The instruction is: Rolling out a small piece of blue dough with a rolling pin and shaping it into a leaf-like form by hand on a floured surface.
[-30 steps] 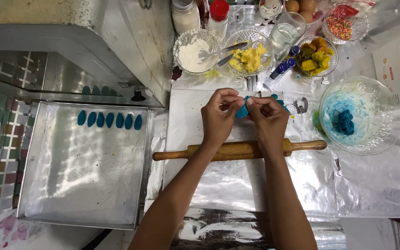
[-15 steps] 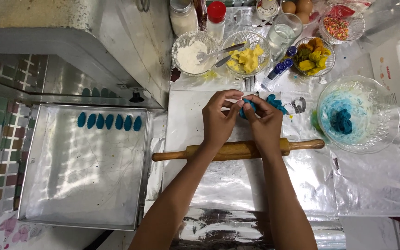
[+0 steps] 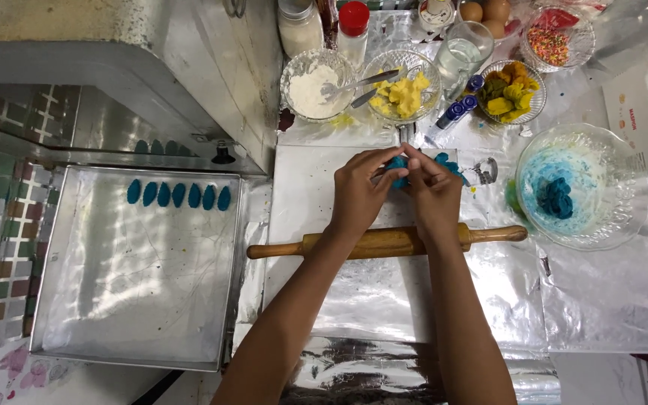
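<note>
Six blue dough pieces (image 3: 178, 195) line the tray (image 3: 76, 315), while the left hand (image 3: 359, 196) and right hand (image 3: 435, 196) pinch one blue dough lump (image 3: 397, 165) between their fingertips.

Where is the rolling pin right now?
In the head view, the rolling pin lies crosswise on the foil, under both wrists, between the baking tray on the left and the glass bowl of blue dough on the right.

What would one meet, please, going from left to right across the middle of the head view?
Baking tray with blue dough pieces → left hand → right hand, both on blue dough → glass bowl holding more blue dough.
</note>
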